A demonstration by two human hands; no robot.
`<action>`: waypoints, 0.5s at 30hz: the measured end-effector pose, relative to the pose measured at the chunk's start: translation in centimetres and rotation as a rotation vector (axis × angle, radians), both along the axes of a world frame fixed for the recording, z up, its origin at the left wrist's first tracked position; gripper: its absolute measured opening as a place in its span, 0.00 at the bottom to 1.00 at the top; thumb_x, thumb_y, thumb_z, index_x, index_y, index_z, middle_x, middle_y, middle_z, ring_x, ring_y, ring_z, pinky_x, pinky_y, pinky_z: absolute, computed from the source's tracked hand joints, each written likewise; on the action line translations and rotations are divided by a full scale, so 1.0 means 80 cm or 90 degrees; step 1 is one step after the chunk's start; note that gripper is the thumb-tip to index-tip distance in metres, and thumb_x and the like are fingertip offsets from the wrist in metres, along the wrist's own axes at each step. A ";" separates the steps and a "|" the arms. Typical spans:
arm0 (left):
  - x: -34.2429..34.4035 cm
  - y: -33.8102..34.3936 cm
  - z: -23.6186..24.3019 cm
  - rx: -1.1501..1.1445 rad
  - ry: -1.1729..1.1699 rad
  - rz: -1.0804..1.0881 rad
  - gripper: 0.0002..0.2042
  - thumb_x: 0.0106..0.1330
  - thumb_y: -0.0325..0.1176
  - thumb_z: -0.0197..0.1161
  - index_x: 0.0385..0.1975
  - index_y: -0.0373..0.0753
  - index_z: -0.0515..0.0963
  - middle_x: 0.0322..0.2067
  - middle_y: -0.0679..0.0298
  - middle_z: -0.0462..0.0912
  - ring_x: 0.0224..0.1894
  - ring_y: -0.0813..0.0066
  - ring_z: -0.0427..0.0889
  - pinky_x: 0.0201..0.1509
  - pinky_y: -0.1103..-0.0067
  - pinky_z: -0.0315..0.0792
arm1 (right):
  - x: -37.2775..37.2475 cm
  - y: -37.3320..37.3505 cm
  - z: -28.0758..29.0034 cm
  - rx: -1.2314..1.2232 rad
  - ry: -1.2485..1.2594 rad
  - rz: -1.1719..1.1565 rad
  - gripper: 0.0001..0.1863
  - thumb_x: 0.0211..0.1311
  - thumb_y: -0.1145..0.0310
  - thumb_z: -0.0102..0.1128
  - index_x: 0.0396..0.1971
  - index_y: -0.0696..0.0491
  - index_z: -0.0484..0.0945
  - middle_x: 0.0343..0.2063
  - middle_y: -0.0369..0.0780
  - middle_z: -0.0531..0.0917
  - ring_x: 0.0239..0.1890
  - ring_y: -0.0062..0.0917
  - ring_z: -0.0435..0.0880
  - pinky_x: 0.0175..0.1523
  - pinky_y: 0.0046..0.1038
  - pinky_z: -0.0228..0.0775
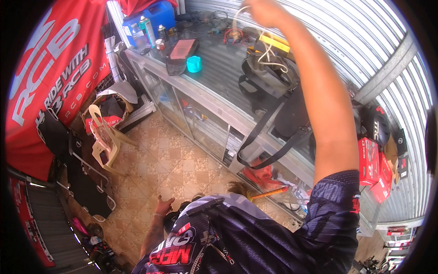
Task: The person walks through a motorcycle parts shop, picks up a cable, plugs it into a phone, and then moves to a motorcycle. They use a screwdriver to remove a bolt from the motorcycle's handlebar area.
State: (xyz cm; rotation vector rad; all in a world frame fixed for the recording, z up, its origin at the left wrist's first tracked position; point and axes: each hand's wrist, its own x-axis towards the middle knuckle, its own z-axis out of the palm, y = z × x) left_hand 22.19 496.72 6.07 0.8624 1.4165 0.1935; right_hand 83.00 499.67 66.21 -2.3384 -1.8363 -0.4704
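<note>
My right arm stretches up over the glass display counter [214, 98]. At the top of the view, my right hand [266, 13] is closed around a white cord [237, 20]. Loops of cord hang below it, over a yellow-and-black case [276, 43] and a dark grey bag [264, 73]. The bag rests on the counter top, and its black strap [260, 137] droops over the front edge. Low on my left side, my left hand [163, 205] hangs above the tiled floor with thumb and finger apart, holding nothing.
A teal container [194, 64], a brown box [183, 49], spray cans [147, 31] and a blue jug [157, 18] stand on the counter. A beige plastic chair [102, 141] and a black folding lounger [86, 192] are at left. Red boxes [368, 160] are stacked at right.
</note>
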 end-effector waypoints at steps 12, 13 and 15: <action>0.004 -0.012 0.015 0.055 0.062 -0.008 0.53 0.55 0.35 0.75 0.72 0.37 0.39 0.25 0.58 0.76 0.19 0.73 0.74 0.19 0.76 0.70 | -0.113 -0.001 0.038 0.143 0.226 0.232 0.14 0.66 0.68 0.50 0.45 0.54 0.83 0.29 0.44 0.85 0.31 0.30 0.83 0.39 0.32 0.74; 0.002 -0.012 0.017 0.060 0.070 -0.006 0.54 0.55 0.35 0.76 0.72 0.37 0.39 0.26 0.57 0.76 0.20 0.73 0.74 0.20 0.75 0.71 | -0.123 0.003 0.036 0.168 0.273 0.292 0.14 0.66 0.67 0.51 0.45 0.55 0.83 0.29 0.43 0.85 0.30 0.28 0.83 0.39 0.31 0.74; -0.004 -0.015 0.023 0.076 0.111 -0.008 0.55 0.53 0.37 0.77 0.72 0.35 0.40 0.29 0.54 0.79 0.20 0.73 0.74 0.21 0.75 0.72 | -0.149 0.019 0.026 0.212 0.373 0.432 0.14 0.67 0.66 0.52 0.44 0.57 0.82 0.30 0.40 0.85 0.29 0.26 0.81 0.38 0.29 0.74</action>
